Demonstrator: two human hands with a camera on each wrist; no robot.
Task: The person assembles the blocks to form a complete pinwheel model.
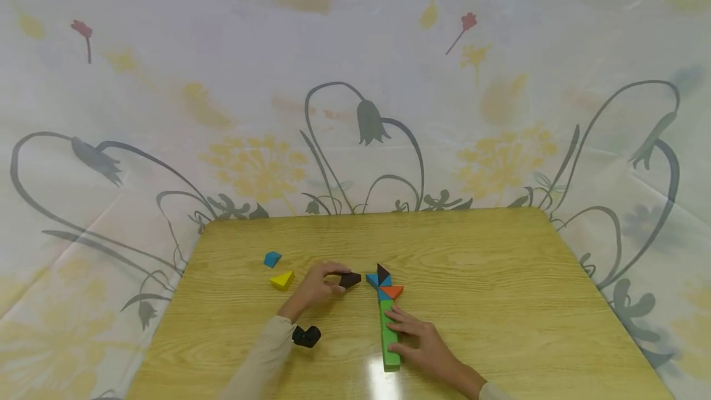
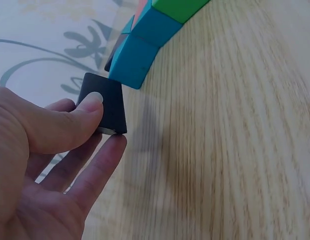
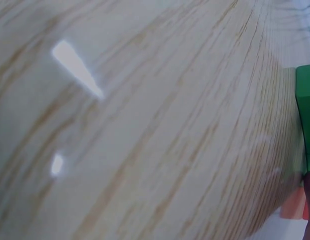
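Note:
My left hand [image 1: 316, 290] pinches a black wedge-shaped block [image 1: 350, 280] between thumb and fingers. In the left wrist view that black block [image 2: 113, 110] is close to the end of a blue block [image 2: 134, 62]. To its right on the table runs a row of green blocks [image 1: 391, 358]. Blue blocks [image 1: 372, 279], an orange-red triangular block [image 1: 392, 292] and a dark triangular block [image 1: 382, 273] cluster at its far end. My right hand [image 1: 424, 345] touches the green row from the right with extended fingers. The right wrist view catches only a fingertip beside a green block [image 3: 306, 100].
A yellow triangular block [image 1: 282, 281] and a small blue block [image 1: 272, 258] lie to the left of my left hand. A black camera [image 1: 307, 336] is on my left wrist. Behind the wooden table [image 1: 472, 252] hangs a flower-patterned cloth [image 1: 500, 48].

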